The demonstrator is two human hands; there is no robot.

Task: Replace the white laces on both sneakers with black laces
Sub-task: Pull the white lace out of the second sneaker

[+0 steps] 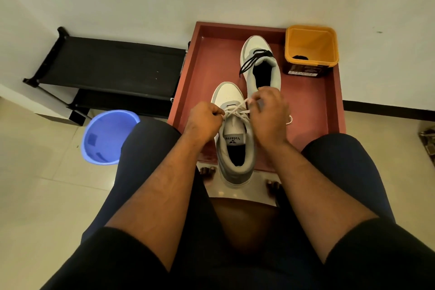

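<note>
Two white and grey sneakers stand on a red-brown tray [204,59]. The near sneaker [235,148] carries a white lace [237,110] crossed over its tongue. My left hand [204,120] pinches one strand at the shoe's left side. My right hand [269,113] pinches another strand, pulled up to the right. A loose white lace end [290,119] shows beside my right hand. The far sneaker [260,63] has a black lace [255,57] threaded loosely, its ends hanging left. A dark bundle [300,57], possibly a black lace, lies inside the yellow tub [310,49].
The yellow tub stands at the tray's back right corner. A blue plastic basin [106,136] sits on the tiled floor to the left. A black shoe rack [106,70] stands against the wall behind it. My knees flank the tray's near edge.
</note>
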